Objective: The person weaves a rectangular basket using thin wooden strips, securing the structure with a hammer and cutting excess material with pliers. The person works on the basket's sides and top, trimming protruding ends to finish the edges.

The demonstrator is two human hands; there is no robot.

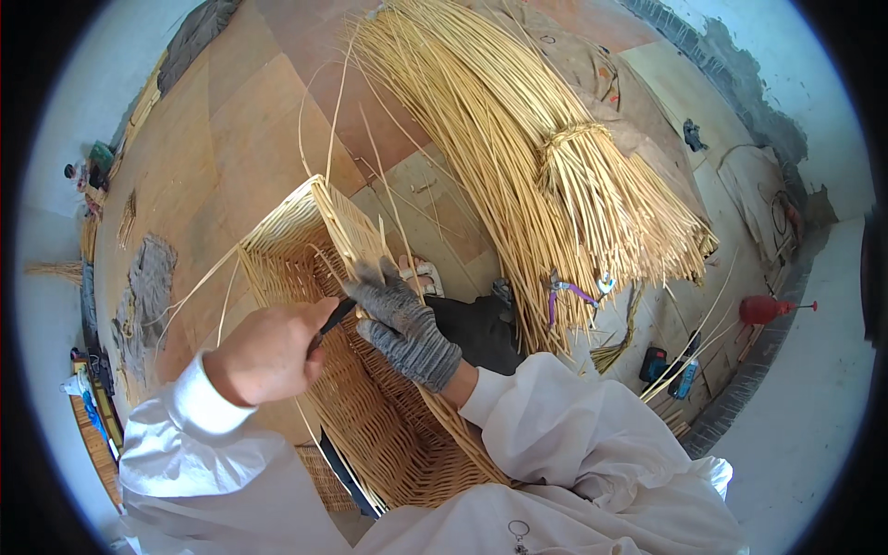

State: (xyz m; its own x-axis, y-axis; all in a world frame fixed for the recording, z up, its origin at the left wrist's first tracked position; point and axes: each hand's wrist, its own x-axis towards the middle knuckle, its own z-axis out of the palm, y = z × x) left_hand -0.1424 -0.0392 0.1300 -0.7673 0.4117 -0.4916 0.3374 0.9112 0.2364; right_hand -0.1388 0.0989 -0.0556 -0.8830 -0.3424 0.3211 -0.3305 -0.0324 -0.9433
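Observation:
A long rectangular wicker basket (pixel 365 439) of pale woven canes stretches away in front of me, with loose cane ends standing up at its far corner. My left hand (pixel 277 350), bare, is closed around a tool with a black handle (pixel 339 315). The tool is held over the basket's opening, near the right-hand rim, and its working end is hidden. My right hand (pixel 400 324), in a grey knitted glove, is closed over that same rim, fingers pointing away from me. Some upright cane ends rise just beyond the glove.
A big tied bundle of canes (pixel 518 139) lies across the floor at far right. Purple-handled pliers (pixel 572 294) rest on its near end. Further right are a power drill (pixel 654 363) and a red bulb-shaped tool (pixel 764 309). Grey cloth (pixel 146 289) lies on the left.

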